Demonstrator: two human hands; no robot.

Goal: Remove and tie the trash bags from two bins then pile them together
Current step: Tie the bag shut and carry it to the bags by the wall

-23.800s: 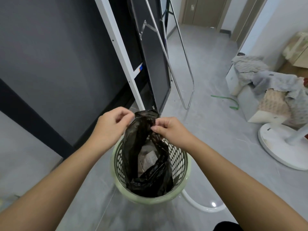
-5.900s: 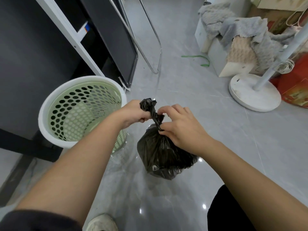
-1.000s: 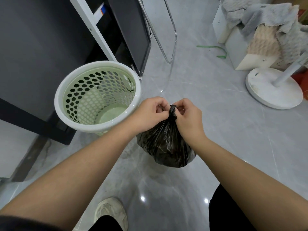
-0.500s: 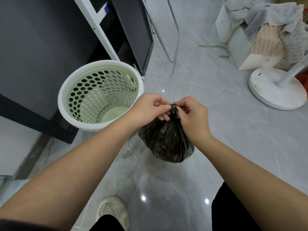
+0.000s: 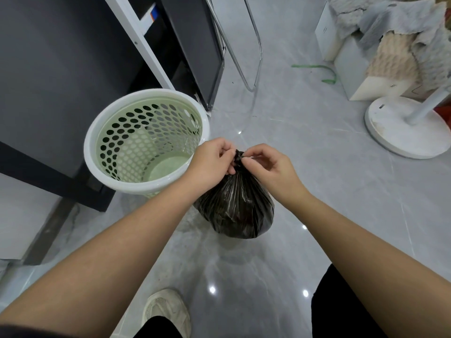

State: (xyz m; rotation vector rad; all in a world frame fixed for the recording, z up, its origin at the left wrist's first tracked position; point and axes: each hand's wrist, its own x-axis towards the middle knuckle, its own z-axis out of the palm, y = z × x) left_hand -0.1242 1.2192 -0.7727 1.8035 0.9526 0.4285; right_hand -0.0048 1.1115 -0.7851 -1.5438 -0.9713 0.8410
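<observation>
We have the black trash bag (image 5: 235,211) between our hands, its round bottom resting on or hanging just above the grey floor (image 5: 329,191), we cannot tell which, just beside the empty green bin (image 5: 146,142), which stands near the dark panel along the left edge of the floor. Our left hand (image 5: 210,164) pinches the gathered neck from one side with thumb and fingertips pressed together, and our right hand (image 5: 268,167) pinches the small knot (image 5: 238,156) at the top, forefinger and thumb closed on it while the other fingers curl loosely. The bag looks thin, soft and glossy, so we judge it slippery under the fingers and easy to tear if we pull on the stretched film below the knot. It sags into a plump ball and seems light enough for one hand. We think the twisted neck just under the knot is the safest hold for carrying, since the bunched plastic there is thickest. A second bag is not in view, so piling is not yet possible.
</observation>
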